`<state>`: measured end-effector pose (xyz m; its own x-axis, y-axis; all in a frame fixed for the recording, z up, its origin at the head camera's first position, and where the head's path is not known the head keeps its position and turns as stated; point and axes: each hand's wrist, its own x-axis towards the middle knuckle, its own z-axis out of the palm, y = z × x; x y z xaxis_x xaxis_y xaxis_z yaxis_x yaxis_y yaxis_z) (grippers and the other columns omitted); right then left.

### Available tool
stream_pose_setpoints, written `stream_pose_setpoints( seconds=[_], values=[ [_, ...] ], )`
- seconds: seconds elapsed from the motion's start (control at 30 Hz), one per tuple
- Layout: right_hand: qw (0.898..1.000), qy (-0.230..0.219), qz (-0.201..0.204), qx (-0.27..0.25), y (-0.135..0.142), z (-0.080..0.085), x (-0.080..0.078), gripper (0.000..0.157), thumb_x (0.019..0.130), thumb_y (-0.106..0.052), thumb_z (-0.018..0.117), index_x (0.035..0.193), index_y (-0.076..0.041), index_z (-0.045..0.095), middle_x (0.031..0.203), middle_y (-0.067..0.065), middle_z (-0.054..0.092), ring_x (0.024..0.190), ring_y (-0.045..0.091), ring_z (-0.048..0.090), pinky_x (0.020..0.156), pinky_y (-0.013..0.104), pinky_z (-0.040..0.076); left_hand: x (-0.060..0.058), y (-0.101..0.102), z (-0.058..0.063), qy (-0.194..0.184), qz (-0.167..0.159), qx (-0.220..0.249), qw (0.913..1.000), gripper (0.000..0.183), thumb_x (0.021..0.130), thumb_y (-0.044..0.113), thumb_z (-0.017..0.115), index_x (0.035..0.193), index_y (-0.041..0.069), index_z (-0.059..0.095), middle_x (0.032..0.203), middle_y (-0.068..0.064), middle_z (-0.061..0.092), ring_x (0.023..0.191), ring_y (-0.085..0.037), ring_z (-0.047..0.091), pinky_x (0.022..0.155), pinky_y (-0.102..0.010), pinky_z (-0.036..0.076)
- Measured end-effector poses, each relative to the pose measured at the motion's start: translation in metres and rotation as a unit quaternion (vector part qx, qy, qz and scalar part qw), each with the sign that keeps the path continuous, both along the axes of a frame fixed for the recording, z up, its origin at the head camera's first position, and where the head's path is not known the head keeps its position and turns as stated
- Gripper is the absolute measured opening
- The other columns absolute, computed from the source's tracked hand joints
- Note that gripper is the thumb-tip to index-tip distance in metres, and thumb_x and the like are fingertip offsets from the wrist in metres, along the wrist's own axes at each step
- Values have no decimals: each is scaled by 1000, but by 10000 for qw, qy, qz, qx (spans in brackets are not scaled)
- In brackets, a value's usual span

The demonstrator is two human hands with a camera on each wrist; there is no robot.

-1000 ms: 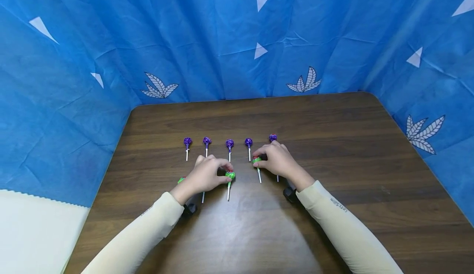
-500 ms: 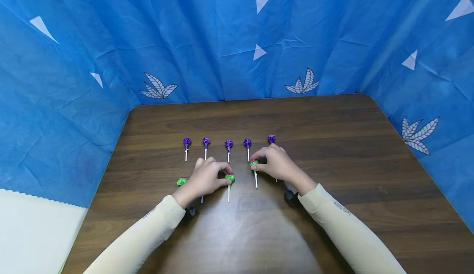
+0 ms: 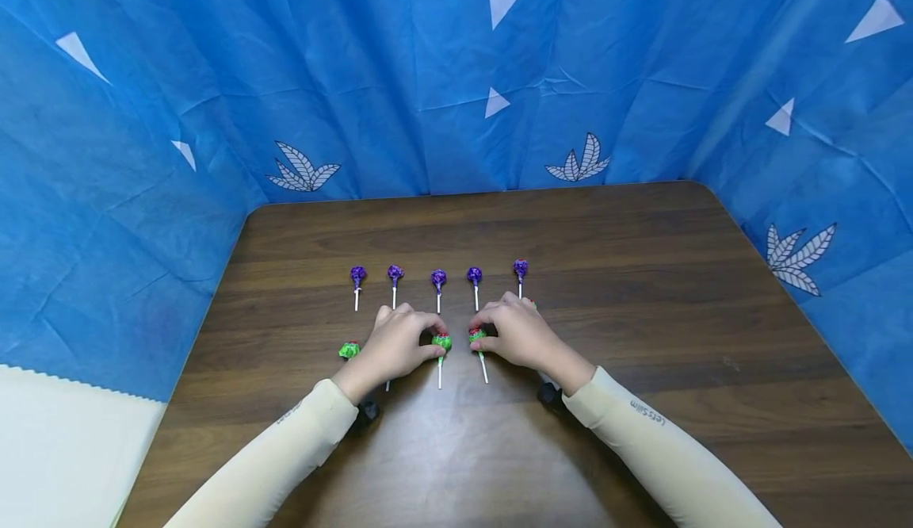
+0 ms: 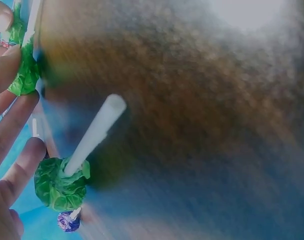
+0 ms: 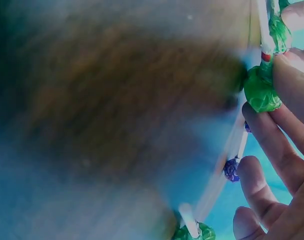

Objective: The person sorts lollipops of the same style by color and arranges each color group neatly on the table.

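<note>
In the head view my left hand [image 3: 396, 344] pinches the wrapped head of a green lollipop [image 3: 441, 342] between thumb and fingers. Just to its right, my right hand [image 3: 519, 333] pinches another green lollipop [image 3: 478, 340] the same way. Both sticks point toward me, a small gap apart. A further green lollipop [image 3: 349, 350] lies left of my left hand, and its stick is hidden. The left wrist view shows a green lollipop [image 4: 62, 185] below my fingers. Beside my right hand, the right wrist view shows another green lollipop [image 5: 194, 231], partly cut off.
Beyond my hands, several purple lollipops lie in a row, from the leftmost purple lollipop [image 3: 357, 274] to the rightmost purple lollipop [image 3: 521, 267]. The brown wooden table [image 3: 613, 235] meets a blue curtain [image 3: 428, 76] at the back and sides.
My right hand has moved left and nearer to me with its green lollipop, toward the one in my left hand. A green lollipop behind the right hand now peeks out. My left hand stays almost still.
</note>
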<state>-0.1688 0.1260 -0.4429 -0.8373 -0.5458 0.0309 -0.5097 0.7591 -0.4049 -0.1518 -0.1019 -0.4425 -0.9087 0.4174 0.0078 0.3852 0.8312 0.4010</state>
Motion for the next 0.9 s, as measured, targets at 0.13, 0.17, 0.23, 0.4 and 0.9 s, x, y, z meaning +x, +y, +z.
stream_pose_setpoints(
  seconds=[0.13,0.17,0.23,0.4,0.9],
  values=[
    [9999,-51,23,-135,5,4,-3,30,82,-38,80,107,-22,76,110,-7,73,91,16,52,82,39,39,0,-1,-1,17,2,-23,10000,22,80,36,82,98,28,73,99,15,74,88,-13,53,81,-40,30],
    [9998,-68,-9,-199,8,6,-5,32,83,-37,79,109,-21,76,111,-6,73,93,17,53,84,40,40,0,-1,-1,16,0,-28,10000,22,80,37,82,98,28,74,99,15,74,88,-13,53,81,-40,30],
    [9992,-91,-182,-344,18,10,-10,35,84,-36,79,114,-18,74,114,-3,73,99,20,55,90,44,41,0,-1,-2,38,-8,-34,10000,22,80,37,82,99,28,74,99,15,74,88,-13,53,81,-40,30],
    [9951,-42,-869,-464,48,16,-21,39,85,-30,79,120,-14,72,121,3,71,107,27,55,96,53,39,1,-1,-2,93,-30,-10,10000,24,79,38,82,99,28,73,100,15,74,89,-13,53,81,-40,30],
    [9937,-194,-1099,89,63,6,-22,28,83,-31,81,108,-19,76,109,-3,74,98,25,56,86,47,38,3,-2,-2,162,-77,69,9998,27,78,38,83,101,26,73,101,15,74,89,-13,54,81,-40,30]
  ],
)
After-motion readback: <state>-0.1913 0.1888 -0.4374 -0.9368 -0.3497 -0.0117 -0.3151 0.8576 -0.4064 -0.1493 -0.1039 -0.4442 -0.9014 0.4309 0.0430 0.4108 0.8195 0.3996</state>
